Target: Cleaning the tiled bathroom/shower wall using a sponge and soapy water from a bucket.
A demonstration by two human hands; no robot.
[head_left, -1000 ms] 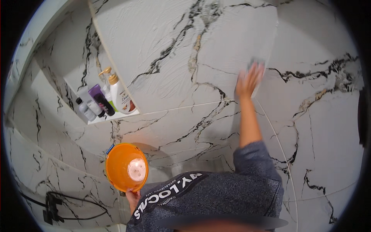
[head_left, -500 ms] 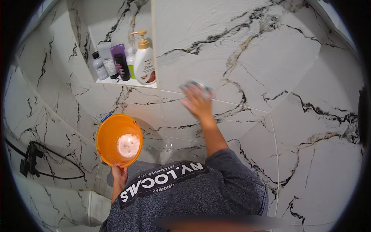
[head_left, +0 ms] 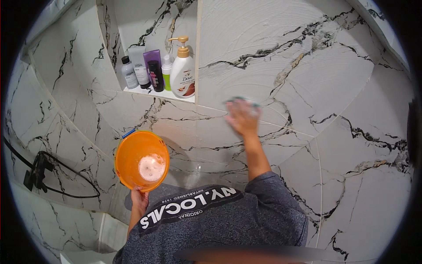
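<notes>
My left hand point(head_left: 140, 198) grips the near edge of an orange bucket point(head_left: 127, 154), which is tilted so its inside shows. Pale, foamy liquid point(head_left: 152, 167) lies at the bottom of it. Against the marbled wall, my right hand point(head_left: 243, 118) is spread flat over a green and whitish scrubbing pad point(head_left: 254, 105), pressing it to the tiles just above a grout line. Motion blurs that hand, and most of the pad is hidden beneath it. Wet, streaky swirls point(head_left: 228, 83) cover the tile around and above the pad.
Left of the right hand, a wall niche point(head_left: 132, 91) holds a white pump bottle point(head_left: 182, 75), a green-and-white bottle point(head_left: 166, 75), tubes and other bottles. A black fixture with a hose point(head_left: 38, 171) is on the left wall. A grey mat point(head_left: 165, 190) lies below the bucket.
The whole view has shifted, so wall, niche and bucket appear farther right. My right hand keeps rubbing with the pad around the same patch of tile. The left hand still holds the bucket.
</notes>
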